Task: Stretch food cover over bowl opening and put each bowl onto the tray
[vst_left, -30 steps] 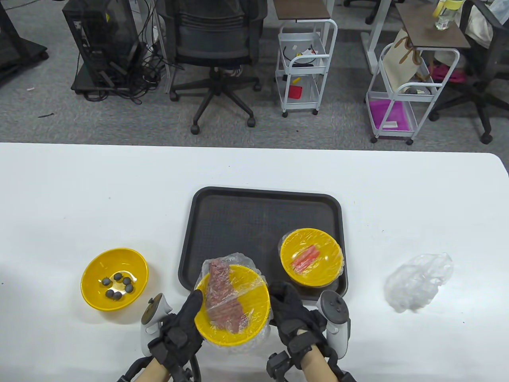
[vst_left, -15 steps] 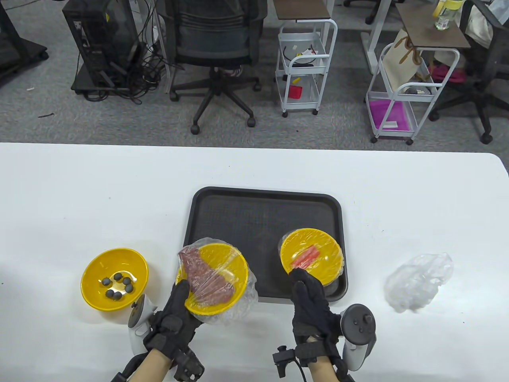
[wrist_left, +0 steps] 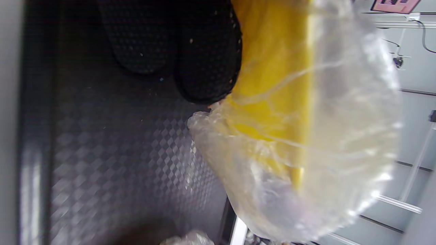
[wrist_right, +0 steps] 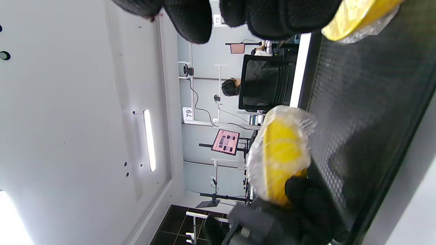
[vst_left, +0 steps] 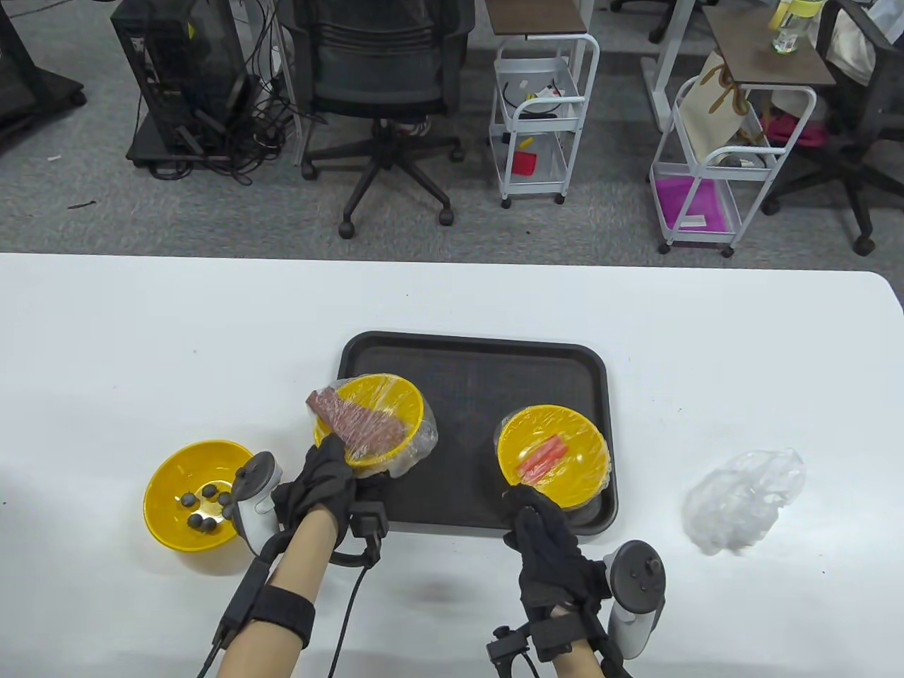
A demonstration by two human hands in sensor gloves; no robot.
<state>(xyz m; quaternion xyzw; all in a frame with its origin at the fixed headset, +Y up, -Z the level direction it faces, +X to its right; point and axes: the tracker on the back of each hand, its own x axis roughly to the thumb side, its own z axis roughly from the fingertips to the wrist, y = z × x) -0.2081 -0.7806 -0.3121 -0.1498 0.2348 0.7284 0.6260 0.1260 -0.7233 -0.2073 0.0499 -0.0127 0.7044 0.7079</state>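
- Table view: left hand (vst_left: 321, 480) grips the film-covered meat bowl (vst_left: 374, 420) over the black tray's (vst_left: 466, 367) nine o'clock side
- Right hand (vst_left: 544, 537), fingers relaxed, sits just beside the covered bowl of red sticks (vst_left: 553, 455) at the tray's four o'clock

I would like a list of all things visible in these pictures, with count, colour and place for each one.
tray: 1, black, table centre
meat bowl: 1, yellow, covered with film, held tilted over the tray's left part
sausage bowl: 1, yellow, covered, on the tray's right part
open bowl: 1, yellow, dark balls inside, on the table left of the tray
spare cover: 1, clear, crumpled, on the table right of the tray
table: 1, white
chair: 1, black, behind the table
carts: 2, white, on the floor behind
left hand: black glove, grips the meat bowl
right hand: black glove, at the tray's near edge by the sausage bowl
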